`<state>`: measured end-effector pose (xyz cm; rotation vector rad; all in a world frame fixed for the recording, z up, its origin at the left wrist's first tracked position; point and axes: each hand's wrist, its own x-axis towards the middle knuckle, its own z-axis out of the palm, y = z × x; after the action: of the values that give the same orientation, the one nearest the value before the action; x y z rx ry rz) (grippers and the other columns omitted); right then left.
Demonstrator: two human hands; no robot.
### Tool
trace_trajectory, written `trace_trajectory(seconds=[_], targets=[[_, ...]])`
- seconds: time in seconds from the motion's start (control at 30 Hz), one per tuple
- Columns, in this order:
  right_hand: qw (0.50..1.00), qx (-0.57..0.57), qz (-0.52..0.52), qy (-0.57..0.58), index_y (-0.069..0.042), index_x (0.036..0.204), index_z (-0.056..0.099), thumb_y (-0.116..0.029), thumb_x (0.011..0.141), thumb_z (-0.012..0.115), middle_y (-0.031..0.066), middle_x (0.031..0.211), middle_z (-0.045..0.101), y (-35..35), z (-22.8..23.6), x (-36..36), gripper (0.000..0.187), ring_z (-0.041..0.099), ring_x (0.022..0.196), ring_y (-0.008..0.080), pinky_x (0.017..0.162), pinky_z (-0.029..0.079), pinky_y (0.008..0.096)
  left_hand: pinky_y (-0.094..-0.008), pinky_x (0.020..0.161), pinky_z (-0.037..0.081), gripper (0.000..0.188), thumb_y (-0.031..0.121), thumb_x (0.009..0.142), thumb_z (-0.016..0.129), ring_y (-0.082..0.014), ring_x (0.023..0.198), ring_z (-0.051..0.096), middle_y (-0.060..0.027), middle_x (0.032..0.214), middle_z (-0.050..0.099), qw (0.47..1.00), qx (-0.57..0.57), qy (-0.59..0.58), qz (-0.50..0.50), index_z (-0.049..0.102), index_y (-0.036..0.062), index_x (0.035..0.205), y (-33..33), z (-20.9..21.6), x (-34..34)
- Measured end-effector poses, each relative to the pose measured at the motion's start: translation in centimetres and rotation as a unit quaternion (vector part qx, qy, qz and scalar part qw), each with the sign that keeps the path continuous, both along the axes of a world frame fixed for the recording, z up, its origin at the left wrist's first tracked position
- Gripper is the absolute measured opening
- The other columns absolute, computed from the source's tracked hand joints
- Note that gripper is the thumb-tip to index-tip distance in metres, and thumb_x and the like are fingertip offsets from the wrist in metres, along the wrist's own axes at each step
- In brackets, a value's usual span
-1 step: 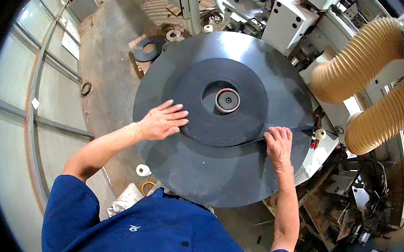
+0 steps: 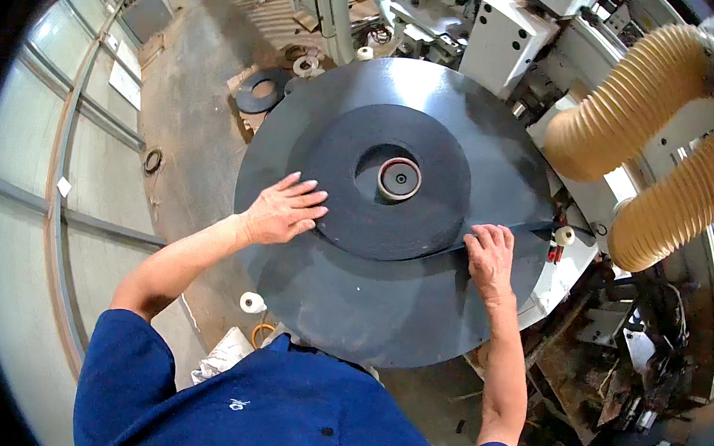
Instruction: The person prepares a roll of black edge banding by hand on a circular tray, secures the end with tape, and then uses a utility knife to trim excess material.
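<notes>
L hand (image 2: 279,214) & R hand (image 2: 489,257) at blk coil (image 2: 422,221) on round table (image 2: 356,318)

The coil lies flat near ctr of the table, w/ a round hub (image 2: 400,180) in the R part of its hole. L hand is stretched out, fingers spread, palm down, tips over the L edge of the coil; it grips nothing, but whether it touches I cannot tell. R hand is at the lower R edge, its fingers bent and pinched on the blk strip (image 2: 532,229), which runs from the coil to the R side of the table. Past this side are 1 white spool (image 2: 565,235) and 2 tan ribbed hoses (image 2: 630,107)
</notes>
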<state>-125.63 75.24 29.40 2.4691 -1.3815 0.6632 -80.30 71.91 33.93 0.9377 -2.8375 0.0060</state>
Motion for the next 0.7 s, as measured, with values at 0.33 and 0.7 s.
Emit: trace_trajectory(seconds=[0.33, 0.7], targets=[[0.996, 0.035, -0.082, -0.013, -0.009, 0.096, 0.069, -0.007, 0.075, 0.065, 0.0076, 0.111, 0.065, 0.7, 0.1, -2.2, 0.021, 0.058, 0.111, 0.0272, 0.102, 0.041, 0.0463, -0.0501, 0.122, 0.020, 0.092, 0.063, 0.095, 0.045, -0.0430, 0.145, 0.029, -0.0334, 0.151, 0.035, 0.993, 0.092, 0.065, 0.047, 0.032, -0.0121, 0.146, 0.9, -1.9, -25.2], [0.997, 0.048, -0.050, 0.029, -0.010, 0.097, 0.069, -0.004, 0.073, 0.066, 0.0069, 0.110, 0.065, -0.6, 1.0, -2.0, 0.024, 0.059, 0.110, 0.0266, 0.101, 0.043, 0.0466, -0.0500, 0.120, 0.024, 0.102, 0.064, 0.086, 0.056, -0.0439, 0.144, 0.032, -0.0315, 0.151, 0.035, 0.992, 0.074, 0.087, -0.044, 0.031, -0.0159, 0.144, 4.7, -2.5, -19.8]])
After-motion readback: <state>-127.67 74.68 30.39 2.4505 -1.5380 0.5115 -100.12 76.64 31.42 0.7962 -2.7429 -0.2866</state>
